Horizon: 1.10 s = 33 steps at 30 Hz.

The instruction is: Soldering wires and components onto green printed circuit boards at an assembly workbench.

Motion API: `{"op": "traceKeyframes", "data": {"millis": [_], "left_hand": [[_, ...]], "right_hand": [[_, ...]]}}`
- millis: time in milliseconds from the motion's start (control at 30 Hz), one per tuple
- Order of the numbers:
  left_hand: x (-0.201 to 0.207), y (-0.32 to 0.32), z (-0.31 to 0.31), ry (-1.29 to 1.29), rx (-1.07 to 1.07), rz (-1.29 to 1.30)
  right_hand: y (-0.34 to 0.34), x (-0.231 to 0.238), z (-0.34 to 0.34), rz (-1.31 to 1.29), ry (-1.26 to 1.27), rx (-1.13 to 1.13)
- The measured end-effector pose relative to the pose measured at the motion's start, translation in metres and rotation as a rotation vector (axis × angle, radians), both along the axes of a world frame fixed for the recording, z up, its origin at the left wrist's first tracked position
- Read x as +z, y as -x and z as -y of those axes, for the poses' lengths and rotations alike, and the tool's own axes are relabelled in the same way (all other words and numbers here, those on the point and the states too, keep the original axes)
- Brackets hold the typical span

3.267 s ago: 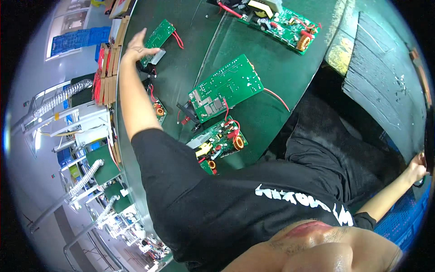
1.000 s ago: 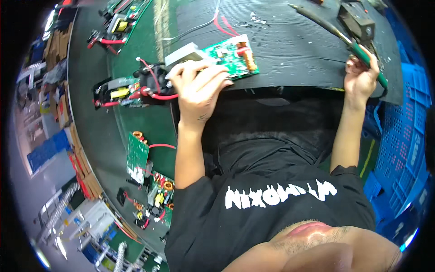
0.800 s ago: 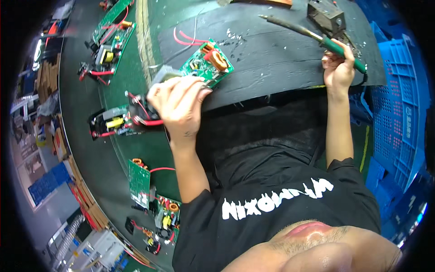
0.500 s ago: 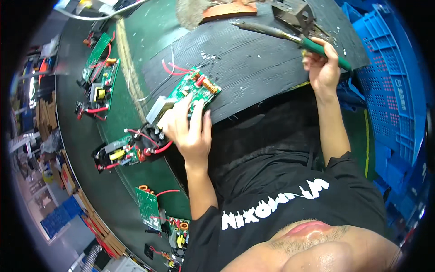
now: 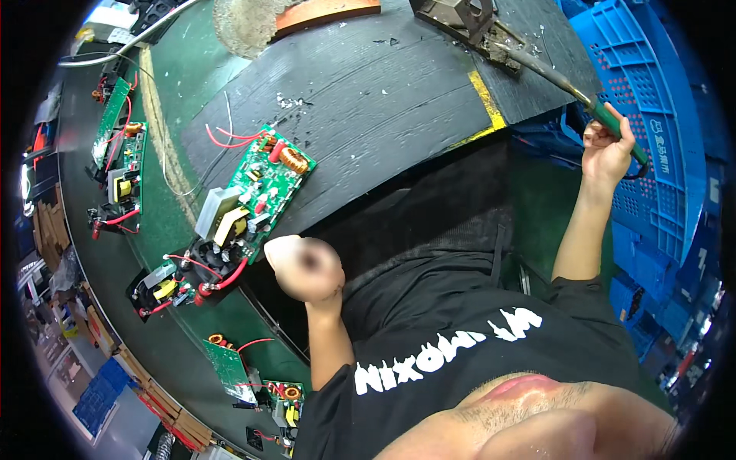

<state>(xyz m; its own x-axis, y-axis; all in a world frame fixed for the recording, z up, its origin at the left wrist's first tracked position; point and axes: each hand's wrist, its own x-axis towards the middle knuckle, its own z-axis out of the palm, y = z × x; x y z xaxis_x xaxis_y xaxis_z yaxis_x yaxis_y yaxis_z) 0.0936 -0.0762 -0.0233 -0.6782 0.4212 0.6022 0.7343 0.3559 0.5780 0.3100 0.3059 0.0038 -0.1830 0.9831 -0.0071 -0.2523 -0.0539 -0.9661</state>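
Right now the circuit board (image 5: 257,188) lies flat at the black mat's (image 5: 383,100) near edge. It looks light, stiff and fragile, best gripped by its bare edges. Left hand (image 5: 307,268) is a closed, empty fist beside it; right hand (image 5: 606,149) is clamped on the green tool handle (image 5: 613,130).

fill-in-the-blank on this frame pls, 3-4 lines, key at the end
1. The right hand grips the ____ handle of a long lever tool.
2. The green circuit board nearest the left hand lies on a ____ mat.
3. The left hand is closed in a ____, apart from that board.
4. To the person's right stands a ____ plastic crate.

Missing words: green; black; fist; blue
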Motion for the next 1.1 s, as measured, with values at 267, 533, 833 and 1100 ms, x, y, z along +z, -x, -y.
{"op": "traceKeyframes", "data": {"millis": [267,533,833,1100], "left_hand": [[-0.003,-0.005,-0.012,-0.024,-0.002,0.089],[-0.007,0.003,-0.016,-0.025,0.004,0.078],[-0.006,0.003,-0.025,-0.013,0.029,0.074],[-0.016,0.004,-0.024,0.012,0.048,0.082]], "right_hand": [[-0.010,-0.006,-0.011,-0.033,0.025,0.043],[-0.008,-0.003,-0.012,0.130,-0.002,0.006],[-0.025,0.012,-0.031,0.258,-0.397,0.372],[-0.033,0.019,-0.041,0.348,-0.401,0.598]]}}
